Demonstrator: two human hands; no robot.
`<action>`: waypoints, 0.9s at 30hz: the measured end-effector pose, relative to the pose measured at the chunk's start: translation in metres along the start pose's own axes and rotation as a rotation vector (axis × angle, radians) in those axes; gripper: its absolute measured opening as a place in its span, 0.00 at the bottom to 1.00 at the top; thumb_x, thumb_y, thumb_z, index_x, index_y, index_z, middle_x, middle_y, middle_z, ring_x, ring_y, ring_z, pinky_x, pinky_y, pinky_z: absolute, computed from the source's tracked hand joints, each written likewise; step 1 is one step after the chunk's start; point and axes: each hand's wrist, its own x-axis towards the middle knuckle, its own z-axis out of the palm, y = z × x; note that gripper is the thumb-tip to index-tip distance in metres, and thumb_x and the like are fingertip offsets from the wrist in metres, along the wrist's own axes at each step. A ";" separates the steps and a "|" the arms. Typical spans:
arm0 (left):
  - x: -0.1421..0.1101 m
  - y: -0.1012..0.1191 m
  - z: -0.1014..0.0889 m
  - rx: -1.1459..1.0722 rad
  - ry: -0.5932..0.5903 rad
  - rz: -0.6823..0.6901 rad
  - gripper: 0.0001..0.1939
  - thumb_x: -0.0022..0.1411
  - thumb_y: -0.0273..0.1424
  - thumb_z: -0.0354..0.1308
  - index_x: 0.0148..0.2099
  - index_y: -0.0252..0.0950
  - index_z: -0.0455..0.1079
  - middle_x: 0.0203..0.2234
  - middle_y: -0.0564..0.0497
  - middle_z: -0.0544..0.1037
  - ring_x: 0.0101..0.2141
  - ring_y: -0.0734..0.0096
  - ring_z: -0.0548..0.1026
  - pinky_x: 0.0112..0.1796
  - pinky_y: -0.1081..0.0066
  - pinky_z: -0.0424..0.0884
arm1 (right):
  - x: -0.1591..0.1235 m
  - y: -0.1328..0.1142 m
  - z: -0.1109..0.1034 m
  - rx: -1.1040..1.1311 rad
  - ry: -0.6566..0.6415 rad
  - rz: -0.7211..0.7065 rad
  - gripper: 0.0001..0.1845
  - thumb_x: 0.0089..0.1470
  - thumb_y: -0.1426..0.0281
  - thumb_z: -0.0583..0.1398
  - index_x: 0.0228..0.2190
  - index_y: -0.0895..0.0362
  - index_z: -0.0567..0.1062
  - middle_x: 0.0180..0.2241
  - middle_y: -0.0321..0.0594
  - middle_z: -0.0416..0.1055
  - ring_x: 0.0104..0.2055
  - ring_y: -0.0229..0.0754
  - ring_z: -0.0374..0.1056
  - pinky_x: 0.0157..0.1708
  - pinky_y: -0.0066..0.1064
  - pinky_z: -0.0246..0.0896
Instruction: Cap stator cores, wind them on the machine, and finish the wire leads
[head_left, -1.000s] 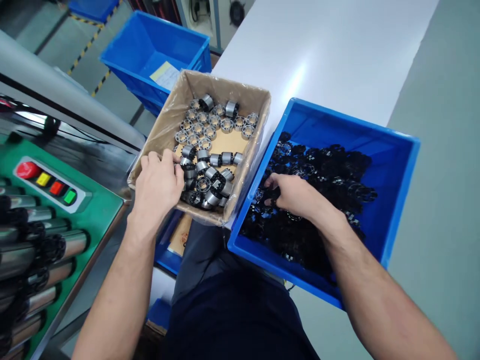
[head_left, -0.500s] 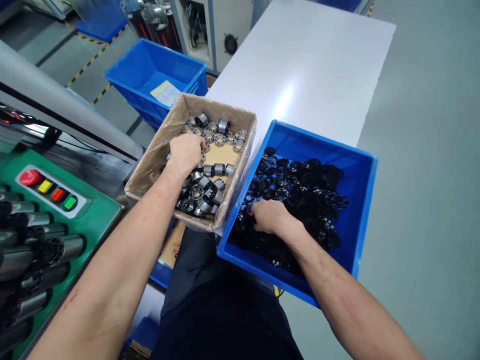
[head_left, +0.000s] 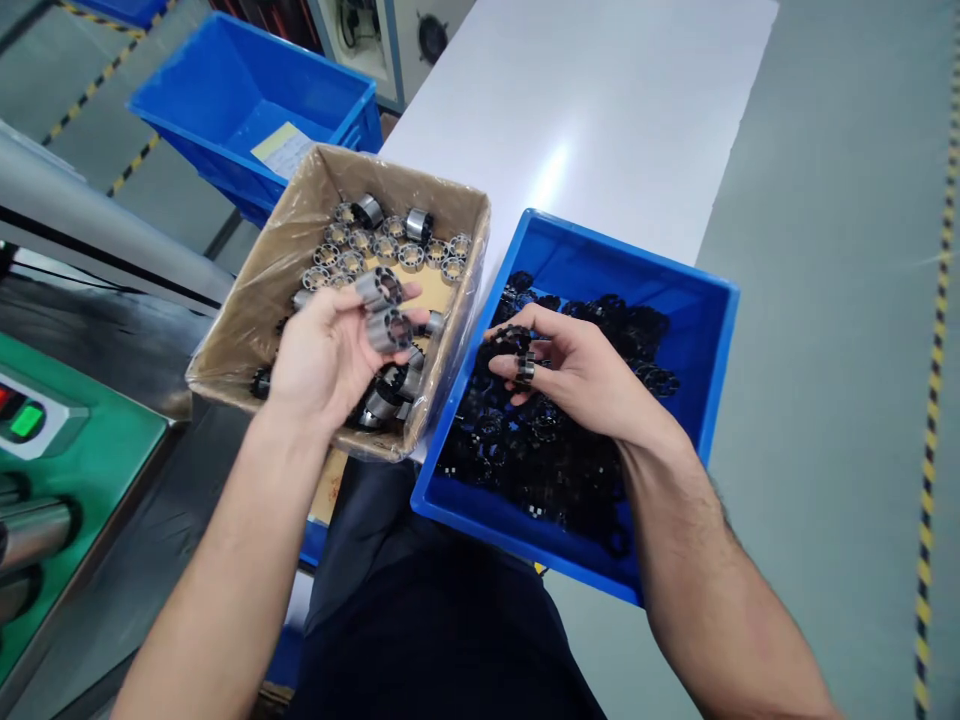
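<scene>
Metal rings (head_left: pixel 380 331) clasped in left hand (head_left: pixel 319 355), more in carton (head_left: pixel 259 305); right hand (head_left: pixel 577 368) grips bin's (head_left: pixel 600 262) black pieces (head_left: pixel 526 372).

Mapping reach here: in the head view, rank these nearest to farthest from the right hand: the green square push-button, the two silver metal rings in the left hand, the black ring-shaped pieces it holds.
1. Black ring-shaped pieces: held in the right hand.
2. Two silver metal rings: leftward, in the left hand.
3. Green square push-button: far left, on the green machine.

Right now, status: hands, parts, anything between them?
Left hand: two metal rings, over carton. Right hand: black parts, over blue bin. Carton and bin walls between hands.
</scene>
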 end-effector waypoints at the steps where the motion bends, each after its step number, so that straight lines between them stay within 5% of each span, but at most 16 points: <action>1: -0.009 -0.005 0.007 -0.001 -0.010 0.015 0.17 0.74 0.48 0.68 0.50 0.40 0.77 0.49 0.40 0.89 0.38 0.59 0.87 0.26 0.68 0.74 | -0.001 -0.002 0.003 0.084 -0.026 0.001 0.22 0.65 0.54 0.82 0.47 0.51 0.82 0.38 0.31 0.82 0.33 0.37 0.78 0.31 0.30 0.84; 6: -0.041 -0.029 0.018 0.001 -0.174 0.110 0.25 0.80 0.60 0.69 0.59 0.47 0.72 0.32 0.57 0.79 0.21 0.70 0.71 0.21 0.69 0.63 | -0.003 -0.011 0.021 0.277 -0.064 -0.018 0.30 0.65 0.51 0.83 0.53 0.49 0.76 0.47 0.33 0.83 0.35 0.36 0.83 0.30 0.26 0.85; 12: -0.056 -0.030 0.010 0.335 -0.299 0.342 0.18 0.78 0.50 0.77 0.50 0.44 0.77 0.36 0.54 0.76 0.31 0.69 0.71 0.33 0.65 0.69 | -0.003 -0.010 0.039 0.365 -0.049 0.012 0.29 0.60 0.53 0.86 0.49 0.48 0.78 0.38 0.29 0.81 0.28 0.37 0.80 0.23 0.27 0.79; 16: -0.057 -0.029 0.011 0.400 -0.269 0.480 0.17 0.81 0.46 0.75 0.45 0.43 0.75 0.35 0.54 0.74 0.32 0.69 0.69 0.35 0.65 0.68 | -0.005 -0.012 0.040 0.172 0.044 -0.087 0.21 0.63 0.56 0.84 0.48 0.49 0.86 0.51 0.36 0.84 0.29 0.34 0.78 0.25 0.29 0.82; 19: -0.059 -0.030 0.012 0.332 -0.300 0.427 0.23 0.78 0.52 0.77 0.45 0.43 0.74 0.34 0.54 0.72 0.31 0.69 0.67 0.33 0.65 0.67 | -0.008 -0.014 0.040 0.085 0.037 -0.110 0.19 0.66 0.55 0.82 0.49 0.50 0.87 0.52 0.37 0.86 0.27 0.33 0.76 0.26 0.29 0.81; 24: -0.064 -0.034 0.010 0.084 -0.325 0.118 0.26 0.88 0.63 0.55 0.58 0.46 0.72 0.36 0.52 0.77 0.29 0.66 0.75 0.29 0.65 0.67 | -0.009 -0.011 0.049 0.118 0.062 -0.095 0.19 0.67 0.56 0.82 0.49 0.49 0.83 0.46 0.33 0.86 0.22 0.30 0.70 0.18 0.25 0.70; 27: -0.065 -0.038 0.009 0.102 -0.329 0.091 0.27 0.89 0.63 0.52 0.68 0.49 0.71 0.37 0.52 0.80 0.28 0.65 0.77 0.28 0.66 0.68 | -0.006 -0.006 0.057 0.157 0.076 -0.161 0.19 0.68 0.58 0.82 0.46 0.50 0.81 0.40 0.30 0.83 0.24 0.31 0.73 0.22 0.24 0.72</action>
